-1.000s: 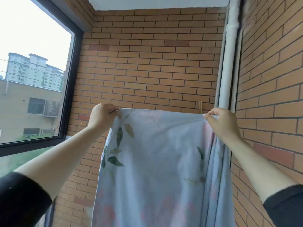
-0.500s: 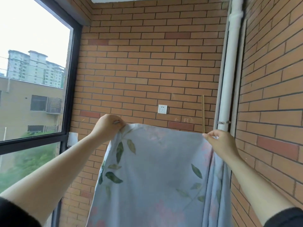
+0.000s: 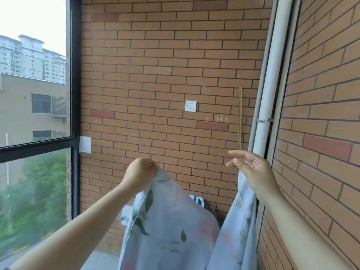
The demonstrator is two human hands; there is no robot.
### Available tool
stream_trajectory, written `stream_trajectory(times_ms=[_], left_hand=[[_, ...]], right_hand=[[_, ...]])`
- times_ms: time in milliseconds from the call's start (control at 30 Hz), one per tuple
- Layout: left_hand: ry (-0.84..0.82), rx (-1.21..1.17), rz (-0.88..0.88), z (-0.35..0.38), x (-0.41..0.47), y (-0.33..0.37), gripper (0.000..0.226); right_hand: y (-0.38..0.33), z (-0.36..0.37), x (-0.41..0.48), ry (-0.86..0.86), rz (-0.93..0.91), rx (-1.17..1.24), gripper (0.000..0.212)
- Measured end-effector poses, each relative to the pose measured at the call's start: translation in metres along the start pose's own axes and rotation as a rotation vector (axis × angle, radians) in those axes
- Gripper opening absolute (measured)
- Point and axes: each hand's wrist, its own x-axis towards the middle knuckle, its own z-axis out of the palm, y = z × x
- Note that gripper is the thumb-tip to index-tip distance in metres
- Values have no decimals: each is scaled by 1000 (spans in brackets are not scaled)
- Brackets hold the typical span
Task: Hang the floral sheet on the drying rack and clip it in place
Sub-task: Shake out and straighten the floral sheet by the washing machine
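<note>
Brick wall (image 3: 155, 55): fills most of my view; the white socket (image 3: 190, 106) sits on it and is my reference point.
Window (image 3: 75, 94): dark-framed, far left of the socket, with buildings and trees outside.
Sheet (image 3: 171, 221): pale blue with green leaves and faint pink blooms, hanging below the socket. It is held up at two points and sags in a deep dip between them, straight under the socket.
Pipe (image 3: 272, 84): white, running up the corner well right of the socket, with a metal clamp around it just below socket height.
Left hand (image 3: 139, 172): below and left of the socket. I see the fingers curled tight, pinching the sheet's top corner.
Right hand (image 3: 251, 168): below and right of the socket, just beside the pipe. Forefinger and thumb stretch out apart, pointing toward the socket side; the sheet's other end hangs from under the palm, and I cannot see the fingers that hold it.
Stick (image 3: 240, 117): thin, upright against the wall, between socket and pipe.
White plate (image 3: 85, 144): on the wall lower left of the socket, touching the window frame.
</note>
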Motion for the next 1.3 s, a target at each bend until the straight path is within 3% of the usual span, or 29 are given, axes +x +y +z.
stream_trajectory(times_ms=[200, 367, 500, 633, 900, 1067, 1200, 1300], left_hand=[[-295, -295, -174, 39, -42, -11, 20], [-414, -575, -274, 64, -70, -17, 23], [-582, -629, -310, 98, -112, -20, 18], [-546, -797, -439, 122, -148, -24, 14], [-919, -1104, -345, 148, -195, -22, 26], [-821, -1002, -389, 156, -198, -32, 16], [-676, -930, -403, 144, -194, -44, 25], [-613, -920, -375, 133, -195, -47, 26]], right_hand=[[-7, 8, -34, -55, 42, 113, 20], [-3, 21, -65, -72, 108, 234, 20], [6, 32, -96, -63, 182, 375, 24], [22, 41, -123, -84, 258, 390, 27], [39, 49, -145, -128, 340, 406, 27], [43, 45, -150, -95, 338, 388, 26], [48, 35, -157, -36, 304, 189, 24], [46, 29, -167, -112, 338, 102, 34]])
